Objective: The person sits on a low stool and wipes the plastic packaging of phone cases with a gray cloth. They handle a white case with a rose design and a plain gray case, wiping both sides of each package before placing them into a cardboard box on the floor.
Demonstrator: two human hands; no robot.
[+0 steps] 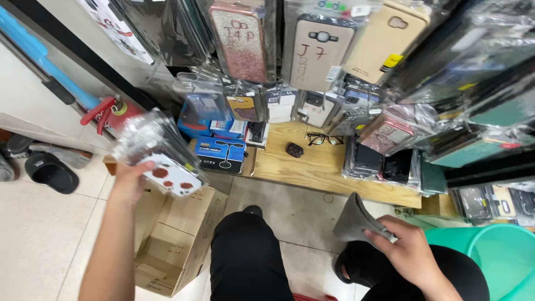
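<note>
- My left hand (131,181), raised at the left, is clamped on a stack of bagged phone cases (159,153), the lowest one white with red-brown spots.
- My right hand (404,251), near right above my knee, pinches a grey cloth (354,218).
- Below the stack stands an open cardboard box (167,245) on the floor.
- Farther off, glasses (324,139) lie on a wooden shelf (312,167); a green bucket (496,256) sits at the right.

My left hand (131,181) grips glossy clear-plastic-wrapped phone cases (159,153); my right hand (407,251) pinches a matt grey cloth (354,220). Wooden shelf (312,167) smooth, cardboard box (173,245) matt, floor tiles (39,234) glossy.
</note>
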